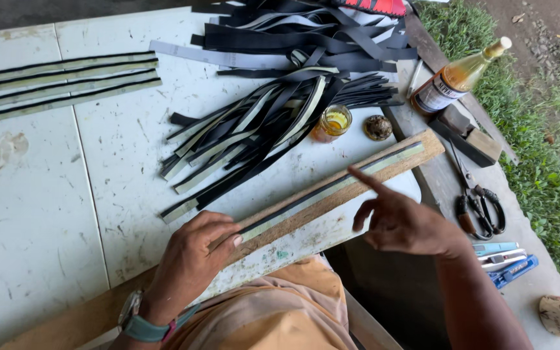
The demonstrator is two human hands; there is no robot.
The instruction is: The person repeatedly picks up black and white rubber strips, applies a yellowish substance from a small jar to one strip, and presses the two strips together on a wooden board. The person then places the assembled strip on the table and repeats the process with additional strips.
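Head view: glue jar beside strips

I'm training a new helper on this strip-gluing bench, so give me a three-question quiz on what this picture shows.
1. True or false: the left hand presses on the near end of the long wooden board that carries a thin black-and-pale strip.
2. Which finger of the right hand touches that strip?
3. What stands nearest the small open glass jar of yellow glue: (a) the black-handled scissors, (b) the round brown lid, (c) the blue utility knife?

Key
1. True.
2. The index finger, stretched out; the other fingers are curled.
3. (b), just to the jar's right on the white table.
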